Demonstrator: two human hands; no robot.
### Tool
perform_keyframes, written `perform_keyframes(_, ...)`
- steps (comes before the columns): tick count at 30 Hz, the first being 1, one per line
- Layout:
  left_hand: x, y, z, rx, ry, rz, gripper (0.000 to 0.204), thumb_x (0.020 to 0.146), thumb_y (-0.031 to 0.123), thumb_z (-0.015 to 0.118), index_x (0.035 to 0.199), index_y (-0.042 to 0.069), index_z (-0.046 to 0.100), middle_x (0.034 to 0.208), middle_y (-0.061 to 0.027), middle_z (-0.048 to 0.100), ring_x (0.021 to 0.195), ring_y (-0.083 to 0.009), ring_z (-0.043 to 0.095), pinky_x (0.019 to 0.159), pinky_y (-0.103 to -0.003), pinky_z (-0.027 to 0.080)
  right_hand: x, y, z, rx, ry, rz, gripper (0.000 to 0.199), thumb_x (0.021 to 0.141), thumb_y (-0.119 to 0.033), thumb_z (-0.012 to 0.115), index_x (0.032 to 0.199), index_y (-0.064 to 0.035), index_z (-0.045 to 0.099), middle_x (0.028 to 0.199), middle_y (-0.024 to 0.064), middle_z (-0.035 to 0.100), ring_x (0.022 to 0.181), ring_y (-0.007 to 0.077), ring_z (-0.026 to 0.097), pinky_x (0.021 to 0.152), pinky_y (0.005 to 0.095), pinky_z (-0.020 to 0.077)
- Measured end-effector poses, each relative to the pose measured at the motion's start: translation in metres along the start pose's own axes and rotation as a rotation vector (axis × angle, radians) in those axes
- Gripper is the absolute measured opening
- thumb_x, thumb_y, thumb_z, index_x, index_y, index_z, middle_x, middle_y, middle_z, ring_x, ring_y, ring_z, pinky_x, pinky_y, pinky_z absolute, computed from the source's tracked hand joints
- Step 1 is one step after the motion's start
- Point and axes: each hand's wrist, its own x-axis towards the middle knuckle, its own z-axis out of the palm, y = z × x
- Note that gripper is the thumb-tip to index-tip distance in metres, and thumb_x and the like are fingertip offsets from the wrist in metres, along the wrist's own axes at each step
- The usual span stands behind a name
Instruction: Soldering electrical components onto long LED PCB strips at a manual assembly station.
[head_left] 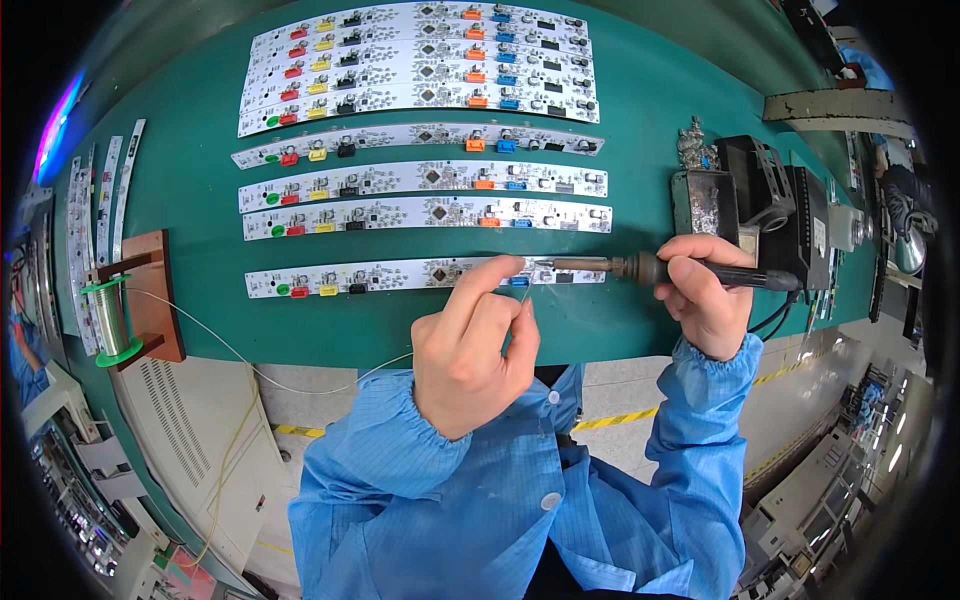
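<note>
My right hand (708,290) is closed around the handle of a soldering iron (648,268), whose tip points left. That tip is over a long white circuit board (400,275) near the table's front edge, by a blue connector (519,282). My left hand (478,335) pinches solder wire (205,325) between thumb and fingers, with its end close to the iron's tip. The left forefinger reaches over the board and hides part of it. The wire runs back to a spool (108,318) with green flanges on a brown wooden stand (165,300).
More white boards (345,222) lie in rows beyond, with a stack (385,70) at the back. A metal box (704,203) and a black iron holder (757,180) stand at the right, next to a black unit (806,235). Narrow boards (128,185) lie at the left.
</note>
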Motion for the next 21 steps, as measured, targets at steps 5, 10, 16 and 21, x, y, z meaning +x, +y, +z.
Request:
perform_keyframes(5,0.0,0.0,0.0,-0.028,0.009,-0.001,0.017,0.071,-0.008,0.069,0.072,0.0,0.055,0.104,-0.0166,0.067,0.047,-0.0097,0.051,0.041,-0.024,0.038,0.0,0.002,-0.002,-0.002,-0.002,0.002,0.017,0.081,-0.013,0.064,0.091,0.0004,0.067,0.066,0.0074,0.063,0.049,0.0086,0.056,0.041,0.0193,0.0369)
perform_keyframes(10,-0.001,0.001,0.0,-0.047,0.016,0.001,0.016,0.071,-0.007,0.069,0.071,0.0,0.054,0.105,-0.0165,0.067,0.045,-0.0074,0.048,0.039,-0.024,0.035,-0.009,0.006,-0.003,0.056,0.097,-0.049,0.018,0.083,-0.014,0.063,0.092,0.0006,0.066,0.069,0.0067,0.062,0.049,0.0096,0.054,0.042,0.02,0.0376)
perform_keyframes(16,-0.003,0.002,-0.002,-0.092,0.04,-0.007,0.014,0.071,-0.007,0.068,0.071,0.0,0.057,0.105,-0.0161,0.066,0.043,-0.0048,0.043,0.038,-0.023,0.033,-0.06,0.073,-0.009,0.047,0.527,-0.763,0.024,0.094,-0.019,0.051,0.101,0.0008,0.062,0.093,0.0186,0.061,0.074,0.0205,0.057,0.057,0.0261,0.0451)
perform_keyframes(21,-0.004,0.002,-0.007,-0.056,0.045,0.065,0.013,0.066,-0.004,0.069,0.076,0.001,0.062,0.103,-0.0145,0.066,0.063,-0.0218,0.064,0.048,-0.029,0.048,-0.081,0.105,-0.007,-0.538,0.641,-0.626,0.04,0.098,-0.021,0.043,0.125,0.0067,0.053,0.119,0.0233,0.057,0.105,0.0329,0.059,0.095,0.0443,0.0452)
